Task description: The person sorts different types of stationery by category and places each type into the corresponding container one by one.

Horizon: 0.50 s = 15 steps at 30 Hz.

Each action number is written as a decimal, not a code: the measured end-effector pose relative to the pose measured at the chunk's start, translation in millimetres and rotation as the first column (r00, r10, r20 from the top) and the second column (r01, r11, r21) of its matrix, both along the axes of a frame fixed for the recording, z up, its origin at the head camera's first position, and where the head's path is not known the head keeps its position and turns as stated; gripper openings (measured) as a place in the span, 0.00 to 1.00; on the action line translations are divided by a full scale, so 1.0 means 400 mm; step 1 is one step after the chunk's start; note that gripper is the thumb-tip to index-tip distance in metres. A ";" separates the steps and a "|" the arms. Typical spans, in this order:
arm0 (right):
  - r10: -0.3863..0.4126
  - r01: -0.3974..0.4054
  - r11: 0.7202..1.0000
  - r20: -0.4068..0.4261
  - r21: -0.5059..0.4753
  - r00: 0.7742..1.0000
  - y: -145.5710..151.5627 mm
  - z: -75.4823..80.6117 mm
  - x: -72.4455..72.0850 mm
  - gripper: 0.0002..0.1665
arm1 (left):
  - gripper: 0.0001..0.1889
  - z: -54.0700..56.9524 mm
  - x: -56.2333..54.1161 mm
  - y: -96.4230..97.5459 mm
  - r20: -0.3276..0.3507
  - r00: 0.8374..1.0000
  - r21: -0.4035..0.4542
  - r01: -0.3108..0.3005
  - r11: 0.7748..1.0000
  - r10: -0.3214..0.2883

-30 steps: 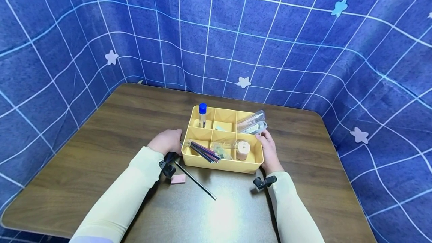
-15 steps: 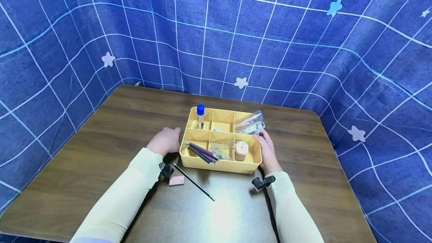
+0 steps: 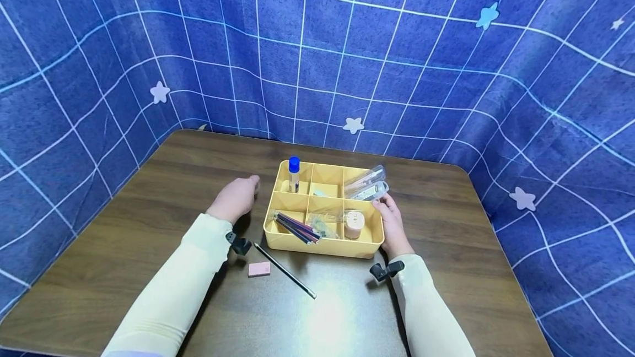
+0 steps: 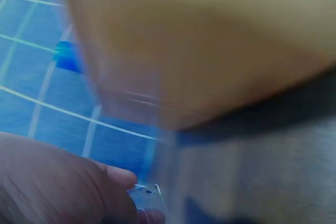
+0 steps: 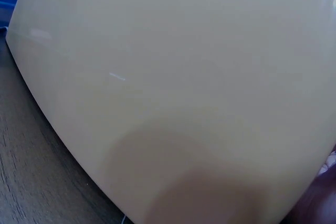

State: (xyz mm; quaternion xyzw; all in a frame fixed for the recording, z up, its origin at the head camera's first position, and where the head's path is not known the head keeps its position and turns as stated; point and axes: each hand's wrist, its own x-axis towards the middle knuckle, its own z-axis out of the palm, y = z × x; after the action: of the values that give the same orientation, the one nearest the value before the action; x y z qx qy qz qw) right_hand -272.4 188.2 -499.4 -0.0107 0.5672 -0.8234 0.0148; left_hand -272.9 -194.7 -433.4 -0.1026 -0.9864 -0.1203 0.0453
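Observation:
A yellow desk organizer (image 3: 317, 248) with several compartments stands on the table. My right hand (image 3: 392, 226) grips its right side, thumb at the rim. In the right wrist view the organizer's wall (image 5: 173, 66) fills most of the picture. My left hand (image 3: 235, 198) is just left of the organizer, apart from it. In the left wrist view this hand pinches a clear plastic piece (image 4: 148, 198) with small dark marks; most of it is hidden. Inside the organizer are a blue-capped glue stick (image 3: 294, 174), a bundle of pencils (image 3: 297, 228), a pale pencil sharpener (image 3: 354, 224) and clear plastic cases (image 3: 369, 190).
A dark pencil (image 3: 285, 270) lies on the wooden table (image 3: 461, 269) before the organizer. Beside it is a pink eraser (image 3: 259, 269). A blue curtain (image 3: 317, 48) with white lines and stars hangs around the back and sides.
My left hand has drawn away to the left and slightly up from the organizer's left side. My right hand has stayed on the organizer. The view has shifted slightly.

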 end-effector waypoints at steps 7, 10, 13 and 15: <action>0.001 0.000 0.999 -0.026 0.037 1.000 0.004 -0.011 -0.005 0.30 | 0.16 0.179 0.060 0.024 -0.145 0.972 0.119 -0.170 0.978 0.187; 0.003 -0.001 0.999 -0.060 0.033 0.998 0.006 -0.016 -0.008 0.29 | 0.16 0.248 0.083 0.052 -0.234 0.947 0.230 -0.166 0.959 0.220; 0.000 0.002 1.000 -0.082 0.022 0.997 0.006 -0.022 -0.008 0.27 | 0.13 0.286 0.087 0.087 -0.270 0.943 0.412 -0.067 0.909 0.192; -0.004 0.005 1.000 -0.084 0.018 0.996 0.005 -0.024 -0.007 0.27 | 0.12 0.295 0.084 0.114 -0.264 0.954 0.529 0.019 0.848 0.143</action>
State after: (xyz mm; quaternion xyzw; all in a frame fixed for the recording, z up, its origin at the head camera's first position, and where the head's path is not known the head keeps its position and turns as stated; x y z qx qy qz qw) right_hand -275.3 190.3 -508.9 -0.0437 0.5749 -0.8170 -0.0107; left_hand -239.2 -149.1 -315.4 -0.0706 -0.9006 -0.3674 0.2212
